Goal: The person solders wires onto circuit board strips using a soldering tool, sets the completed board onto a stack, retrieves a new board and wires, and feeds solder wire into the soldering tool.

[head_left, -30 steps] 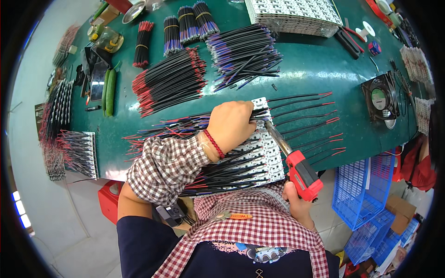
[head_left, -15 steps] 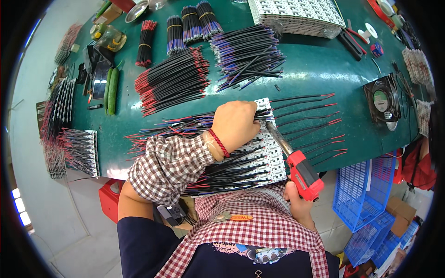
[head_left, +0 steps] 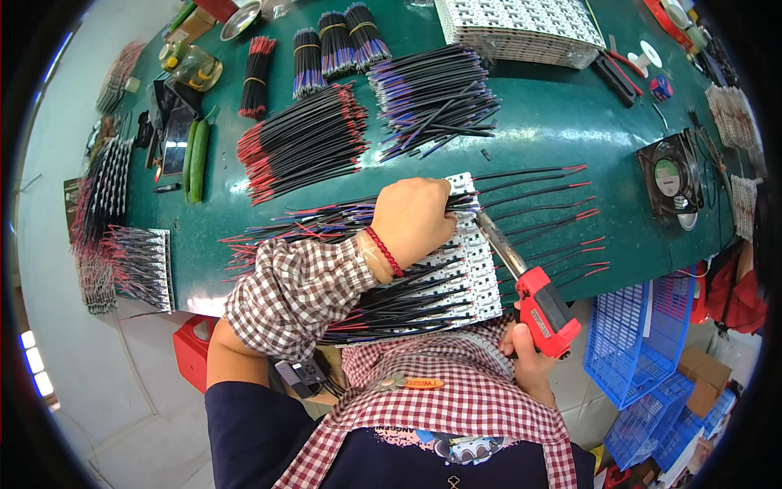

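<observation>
A white circuit board panel lies at the table's near edge, with rows of black wires attached and fanning to the left. My left hand, with a red braided bracelet at the wrist, is closed over the panel's upper part, pinching a black wire whose end shows by the fingertips. In my right hand is a red and black soldering iron, its metal tip close to that wire end at the panel's right edge. Whether the tip touches anything is hard to see.
Beyond the panel lie loose black wires with red ends and purple ends. Stacked white panels stand at the back. A small fan sits right, cucumbers left. Blue crates stand below the table's right side.
The soldering iron and my right hand have shifted slightly to the right, the tip drawing a little away from the panel. My left hand has stayed nearly in place.
</observation>
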Demonstrator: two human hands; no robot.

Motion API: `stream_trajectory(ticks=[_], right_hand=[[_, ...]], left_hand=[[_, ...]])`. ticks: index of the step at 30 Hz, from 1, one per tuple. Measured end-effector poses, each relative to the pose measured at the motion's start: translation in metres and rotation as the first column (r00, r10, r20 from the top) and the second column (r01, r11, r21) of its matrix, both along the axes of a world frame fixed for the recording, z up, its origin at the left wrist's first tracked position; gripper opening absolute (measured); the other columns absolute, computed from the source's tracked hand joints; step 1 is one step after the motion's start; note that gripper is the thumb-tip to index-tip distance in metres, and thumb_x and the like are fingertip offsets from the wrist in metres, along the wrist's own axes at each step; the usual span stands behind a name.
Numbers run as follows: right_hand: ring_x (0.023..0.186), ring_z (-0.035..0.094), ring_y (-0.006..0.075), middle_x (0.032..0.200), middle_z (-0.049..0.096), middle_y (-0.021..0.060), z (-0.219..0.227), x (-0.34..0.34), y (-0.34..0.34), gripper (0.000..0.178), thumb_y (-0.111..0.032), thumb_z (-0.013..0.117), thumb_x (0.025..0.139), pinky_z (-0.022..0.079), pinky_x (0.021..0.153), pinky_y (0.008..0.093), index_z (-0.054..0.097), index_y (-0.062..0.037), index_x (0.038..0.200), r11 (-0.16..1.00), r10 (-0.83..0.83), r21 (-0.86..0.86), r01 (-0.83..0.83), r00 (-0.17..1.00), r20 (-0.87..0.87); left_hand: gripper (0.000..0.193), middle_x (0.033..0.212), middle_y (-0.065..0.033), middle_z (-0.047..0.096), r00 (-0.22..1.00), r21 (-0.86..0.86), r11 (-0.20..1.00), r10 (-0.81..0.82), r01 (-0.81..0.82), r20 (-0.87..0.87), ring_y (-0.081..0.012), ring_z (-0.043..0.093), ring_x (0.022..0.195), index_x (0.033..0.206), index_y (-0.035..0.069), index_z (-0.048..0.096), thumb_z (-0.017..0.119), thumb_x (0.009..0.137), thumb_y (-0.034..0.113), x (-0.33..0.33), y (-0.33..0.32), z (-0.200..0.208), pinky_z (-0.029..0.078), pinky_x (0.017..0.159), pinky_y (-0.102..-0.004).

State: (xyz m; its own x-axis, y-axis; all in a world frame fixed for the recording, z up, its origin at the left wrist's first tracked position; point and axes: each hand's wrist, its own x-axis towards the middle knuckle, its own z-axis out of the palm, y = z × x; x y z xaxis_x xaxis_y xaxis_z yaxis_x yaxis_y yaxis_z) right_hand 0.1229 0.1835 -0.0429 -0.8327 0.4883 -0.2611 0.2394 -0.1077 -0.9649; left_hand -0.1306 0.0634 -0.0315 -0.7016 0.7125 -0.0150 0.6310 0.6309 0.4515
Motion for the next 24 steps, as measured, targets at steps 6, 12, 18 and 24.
stream_trajectory(ticks=[6, 12, 18, 24], right_hand=[[0.055, 0.051, 0.0113, 0.065, 0.056, 0.0060, 0.000, 0.002, -0.001, 0.031, -0.011, 0.054, 0.094, 0.042, 0.054, 0.0266, 0.051, 0.0060, 0.119, 0.996, 0.044, 0.073, -0.047, 0.998, 0.047], [0.056, 0.051, 0.0112, 0.066, 0.056, 0.0056, -0.015, 0.008, 0.000, 0.021, -0.011, 0.054, 0.095, 0.042, 0.055, 0.0268, 0.053, 0.0039, 0.110, 0.980, 0.079, 0.177, -0.085, 0.996, 0.045], [0.055, 0.051, 0.0111, 0.065, 0.056, 0.0046, -0.017, 0.008, 0.002, 0.017, -0.011, 0.054, 0.094, 0.042, 0.054, 0.0267, 0.054, 0.0027, 0.105, 0.965, 0.136, 0.223, -0.140, 0.990, 0.035], [0.062, 0.056, 0.0123, 0.072, 0.061, 0.0033, -0.009, 0.005, -0.004, 0.009, -0.008, 0.065, 0.087, 0.045, 0.058, 0.0289, 0.062, -0.0001, 0.090, 0.997, -0.035, 0.074, 0.029, 0.996, 0.083]], left_hand=[[0.016, 0.075, -0.0191, 0.065, 1.000, 0.030, 0.999, -0.024, 0.024, -0.019, -0.0373, 0.065, 0.073, 0.075, 0.000, 0.063, 0.067, 0.068, 0.013, 0.003, -0.002, 0.001, 0.051, 0.068, -0.0471], [0.020, 0.081, -0.0178, 0.065, 0.997, 0.024, 0.997, -0.076, 0.075, 0.031, -0.0388, 0.063, 0.080, 0.084, 0.002, 0.064, 0.072, 0.071, 0.016, 0.002, -0.003, 0.003, 0.049, 0.070, -0.0474], [0.022, 0.083, -0.0163, 0.065, 0.991, 0.043, 0.992, -0.124, 0.123, 0.045, -0.0377, 0.063, 0.081, 0.085, 0.002, 0.064, 0.072, 0.070, 0.015, -0.004, -0.004, 0.001, 0.049, 0.072, -0.0471], [0.020, 0.082, -0.0156, 0.064, 0.992, 0.024, 0.991, -0.129, 0.129, 0.005, -0.0373, 0.063, 0.081, 0.082, 0.002, 0.063, 0.072, 0.070, 0.014, 0.000, -0.003, 0.000, 0.050, 0.072, -0.0469]])
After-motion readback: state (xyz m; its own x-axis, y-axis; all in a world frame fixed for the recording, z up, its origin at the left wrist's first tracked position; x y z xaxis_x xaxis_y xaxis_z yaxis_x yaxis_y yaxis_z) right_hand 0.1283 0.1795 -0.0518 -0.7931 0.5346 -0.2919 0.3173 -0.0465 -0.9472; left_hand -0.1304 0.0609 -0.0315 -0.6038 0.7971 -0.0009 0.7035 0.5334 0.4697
